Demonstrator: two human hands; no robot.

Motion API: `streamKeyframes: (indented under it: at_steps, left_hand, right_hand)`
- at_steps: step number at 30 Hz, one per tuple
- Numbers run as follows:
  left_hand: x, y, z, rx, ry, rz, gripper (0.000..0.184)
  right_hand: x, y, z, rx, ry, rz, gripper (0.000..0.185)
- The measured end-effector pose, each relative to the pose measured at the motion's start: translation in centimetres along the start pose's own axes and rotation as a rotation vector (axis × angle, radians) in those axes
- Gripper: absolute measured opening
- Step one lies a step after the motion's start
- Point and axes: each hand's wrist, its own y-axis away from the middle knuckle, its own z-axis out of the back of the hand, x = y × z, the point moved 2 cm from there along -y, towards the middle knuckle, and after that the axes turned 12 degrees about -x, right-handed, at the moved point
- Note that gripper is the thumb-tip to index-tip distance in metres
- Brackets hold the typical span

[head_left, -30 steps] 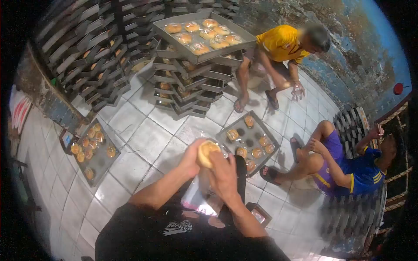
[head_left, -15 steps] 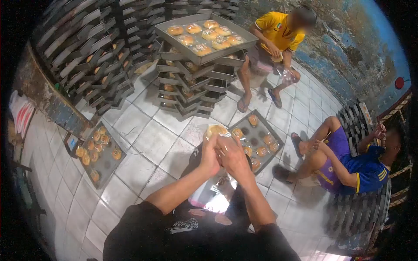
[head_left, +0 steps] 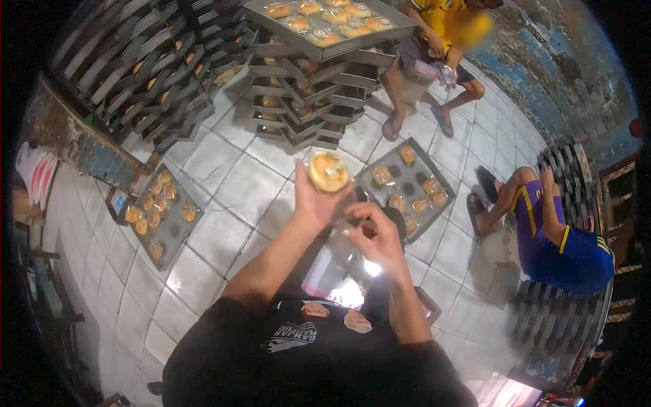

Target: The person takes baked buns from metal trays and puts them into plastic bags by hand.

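A round golden bun (head_left: 328,171), which looks wrapped in clear film, rests in my left hand (head_left: 317,203), held up by the palm and fingers. Just to the right and lower, my right hand (head_left: 371,233) has its fingers curled and partly apart, off the bun, with nothing clear between them. Below the hands, a stack of shiny plastic bags (head_left: 332,271) lies on my lap. A metal tray (head_left: 439,178) with several wrapped buns stands on the floor just right of my hands.
Another bun tray (head_left: 178,234) lies on the floor at left. Ahead stands a tall stack of trays (head_left: 339,46), buns on top; more stacked trays fill the back left. One person in yellow (head_left: 441,27) sits ahead, another in blue (head_left: 576,261) at right.
The bun came up from between both hands onto my left hand, and my right hand has moved off it. The person at right has bent forward; the view has shifted.
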Motion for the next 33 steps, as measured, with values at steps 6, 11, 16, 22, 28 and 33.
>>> streamKeyframes:
  at_steps: [6,11,16,22,28,33]
  left_hand:
    - [1.1,-0.9,-0.1,0.006,-0.016,0.035,0.065]
    - [-1.4,4.2,-0.4,-0.132,-0.033,0.044,0.061]
    - [-0.1,3.8,1.8,0.124,-0.506,-0.028,0.046]
    - [0.7,1.8,0.7,0.251,-0.778,-0.432,0.034]
    - [0.7,2.1,-0.8,0.280,-0.767,-0.587,0.024]
    - [0.7,3.8,-1.8,0.123,-0.667,-0.534,0.023]
  right_hand:
    - [-0.7,0.7,0.7,0.337,0.024,-0.026,0.021]
    - [-0.9,1.1,1.6,-0.095,0.169,-0.062,0.014]
    - [0.9,-0.4,1.6,-0.282,0.666,0.567,0.020]
    - [-2.5,-4.3,3.7,-0.360,0.322,-0.087,0.026]
    - [-2.4,-4.1,4.6,-0.250,0.186,-0.108,0.020]
    - [-0.4,-4.2,3.3,-0.214,0.002,-0.253,0.027]
